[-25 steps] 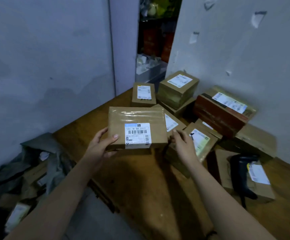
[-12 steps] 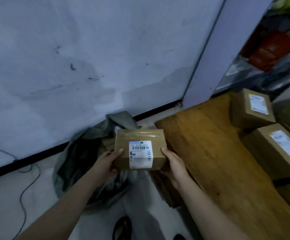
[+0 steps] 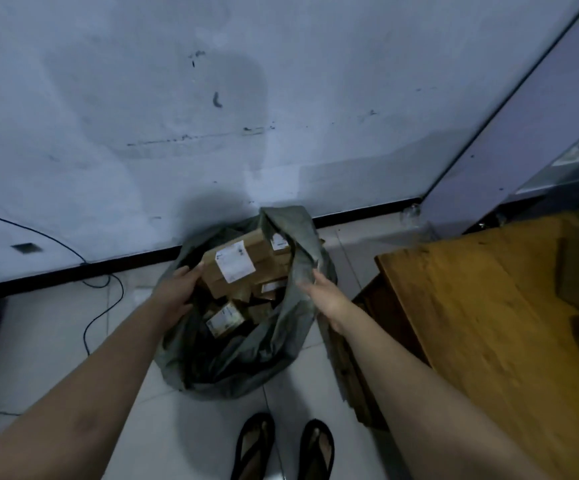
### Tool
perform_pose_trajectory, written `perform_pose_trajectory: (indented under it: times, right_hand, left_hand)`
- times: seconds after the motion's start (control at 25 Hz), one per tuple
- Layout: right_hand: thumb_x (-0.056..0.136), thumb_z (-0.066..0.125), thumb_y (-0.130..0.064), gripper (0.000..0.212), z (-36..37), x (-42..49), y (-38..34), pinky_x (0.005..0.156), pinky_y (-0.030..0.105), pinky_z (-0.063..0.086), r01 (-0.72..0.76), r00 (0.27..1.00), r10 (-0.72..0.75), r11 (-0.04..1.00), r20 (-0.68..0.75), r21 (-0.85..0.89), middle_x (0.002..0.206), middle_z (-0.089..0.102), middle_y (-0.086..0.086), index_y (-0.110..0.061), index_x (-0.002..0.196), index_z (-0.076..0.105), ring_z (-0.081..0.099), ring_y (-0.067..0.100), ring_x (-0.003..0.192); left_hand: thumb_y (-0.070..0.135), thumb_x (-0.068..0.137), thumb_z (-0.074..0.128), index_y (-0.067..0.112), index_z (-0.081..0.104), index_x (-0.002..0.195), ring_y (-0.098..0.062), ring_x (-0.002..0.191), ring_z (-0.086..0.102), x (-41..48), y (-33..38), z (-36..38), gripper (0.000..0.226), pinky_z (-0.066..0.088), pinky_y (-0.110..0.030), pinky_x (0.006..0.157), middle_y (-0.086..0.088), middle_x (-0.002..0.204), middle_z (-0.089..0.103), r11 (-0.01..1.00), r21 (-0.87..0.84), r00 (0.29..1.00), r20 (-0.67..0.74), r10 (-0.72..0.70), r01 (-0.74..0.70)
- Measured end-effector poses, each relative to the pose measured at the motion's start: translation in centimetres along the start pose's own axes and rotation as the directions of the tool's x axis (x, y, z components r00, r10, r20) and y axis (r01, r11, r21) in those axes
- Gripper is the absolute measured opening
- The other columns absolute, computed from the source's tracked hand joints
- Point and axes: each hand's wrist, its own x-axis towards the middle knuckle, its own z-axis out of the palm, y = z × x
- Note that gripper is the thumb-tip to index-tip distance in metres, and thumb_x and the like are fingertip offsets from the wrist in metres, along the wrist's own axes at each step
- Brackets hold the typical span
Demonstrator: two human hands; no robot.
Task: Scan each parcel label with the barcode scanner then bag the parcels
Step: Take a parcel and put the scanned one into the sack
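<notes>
The left hand [image 3: 177, 289] grips the near-left end of a brown cardboard parcel [image 3: 236, 268], white barcode label up, its long axis running away toward the wall, already inside the mouth of the grey bag [image 3: 246, 358] on the floor. The right hand [image 3: 326, 296] pinches the bag's right rim, holding it open. Several labelled parcels lie beneath.

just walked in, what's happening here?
A person is bagging parcels. The left hand holds a labelled cardboard parcel at the mouth of a grey bag on the floor, on top of other boxes already inside. The right hand pulls the bag's edge open. The wooden table stands to the right; no scanner is in view.
</notes>
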Motion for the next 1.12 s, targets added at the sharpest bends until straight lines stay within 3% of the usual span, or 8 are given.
perform_pose_trajectory:
  times: [0.12, 0.28, 0.4, 0.52, 0.68, 0.84, 0.96, 1.12]
  right_hand:
    - [0.094, 0.055, -0.031, 0.047, -1.4, -1.9, 2.3, 0.104, 0.037, 0.039, -0.111, 0.994, 0.106, 0.982, -0.035, -0.156, 0.141, 0.049, 0.008, -0.012, 0.137, 0.046, 0.049, 0.026, 0.124]
    - [0.097, 0.051, -0.022, 0.033, -4.4, -4.7, 3.3, 0.100, 0.045, 0.044, -0.164, 0.967, 0.142, 0.983, -0.211, -0.087, 0.118, 0.060, 0.020, -0.005, 0.125, 0.054, 0.056, 0.036, 0.115]
    - [0.096, 0.052, -0.023, 0.026, -7.2, -6.5, 3.6, 0.096, 0.042, 0.048, -0.089, 0.946, 0.096, 0.995, -0.309, 0.038, 0.094, 0.060, 0.005, -0.010, 0.119, 0.056, 0.061, 0.025, 0.096]
    - [0.095, 0.053, -0.023, 0.016, -10.1, -9.0, 4.4, 0.088, 0.038, 0.052, 0.011, 0.923, 0.036, 0.993, -0.383, 0.120, 0.100, 0.063, 0.006, -0.015, 0.107, 0.059, 0.065, 0.022, 0.087]
    - [0.095, 0.052, -0.016, 0.013, -16.0, -16.1, 6.9, 0.055, 0.022, 0.045, 0.120, 0.843, -0.007, 0.977, -0.539, 0.175, 0.088, 0.060, 0.009, -0.010, 0.105, 0.057, 0.056, 0.015, 0.063]
    - [0.094, 0.051, -0.007, 0.019, -22.6, -24.9, 13.1, 0.046, 0.016, 0.040, 0.234, 0.717, -0.012, 0.946, -0.696, 0.225, 0.083, 0.057, 0.011, -0.002, 0.112, 0.055, 0.051, 0.017, 0.062]
    - [0.093, 0.051, -0.008, 0.006, -28.0, -31.6, 20.3, 0.054, 0.023, 0.041, 0.306, 0.579, 0.041, 0.915, -0.814, 0.263, 0.080, 0.057, 0.012, -0.009, 0.096, 0.056, 0.055, 0.019, 0.063]
    - [0.093, 0.047, 0.001, 0.010, -34.5, -39.4, 29.8, 0.040, 0.013, 0.038, 0.339, 0.451, 0.180, 0.872, -0.874, 0.355, 0.067, 0.050, 0.008, -0.006, 0.092, 0.054, 0.048, 0.013, 0.049]
  left_hand:
    - [0.037, 0.092, 0.058, 0.012, 0.055, 0.115, -0.028, 0.114, 0.053, -0.5, -0.6, -0.3, 0.034, 0.042, -0.040, 0.094, -0.007, 0.121, 0.052, 0.996, 0.079, 0.999, -0.013, -0.046, 0.046]
    - [0.026, 0.096, 0.054, 0.008, 0.052, 0.121, -0.035, 0.120, 0.051, -1.5, -0.7, 2.3, 0.031, 0.042, -0.042, 0.093, -0.018, 0.114, 0.053, 0.975, 0.211, 0.995, 0.043, -0.084, 0.073]
    - [0.017, 0.097, 0.051, 0.006, 0.057, 0.112, -0.022, 0.079, 0.057, -2.7, 0.5, 6.7, 0.020, 0.044, -0.032, 0.069, -0.011, 0.088, 0.059, 0.947, 0.320, 0.988, 0.154, -0.017, -0.033]
    - [0.010, 0.093, 0.053, 0.009, 0.060, 0.093, -0.018, 0.064, 0.048, -4.1, 0.8, 12.5, 0.006, 0.038, -0.027, 0.062, -0.007, 0.075, 0.054, 0.918, 0.380, 0.950, 0.312, -0.008, -0.117]
    - [0.027, 0.091, 0.057, 0.018, 0.054, 0.081, -0.013, 0.061, 0.054, -9.8, 0.4, 24.3, 0.014, 0.042, -0.024, 0.058, -0.005, 0.075, 0.053, 0.833, 0.466, 0.805, 0.592, -0.043, -0.298]
    - [0.030, 0.095, 0.052, 0.021, 0.059, 0.102, -0.019, 0.099, 0.061, -19.6, -1.8, 36.5, 0.013, 0.048, -0.038, 0.092, -0.004, 0.102, 0.062, 0.741, 0.461, 0.684, 0.730, -0.003, -0.489]
    - [0.026, 0.095, 0.052, 0.025, 0.059, 0.087, -0.015, 0.085, 0.060, -28.2, -6.4, 45.2, 0.011, 0.044, -0.033, 0.083, -0.002, 0.093, 0.061, 0.707, 0.405, 0.560, 0.829, -0.015, -0.580]
    - [0.019, 0.096, 0.051, 0.021, 0.057, 0.081, -0.012, 0.070, 0.054, -37.7, -13.9, 53.9, 0.016, 0.042, -0.027, 0.068, -0.002, 0.079, 0.057, 0.662, 0.382, 0.473, 0.880, -0.047, -0.645]
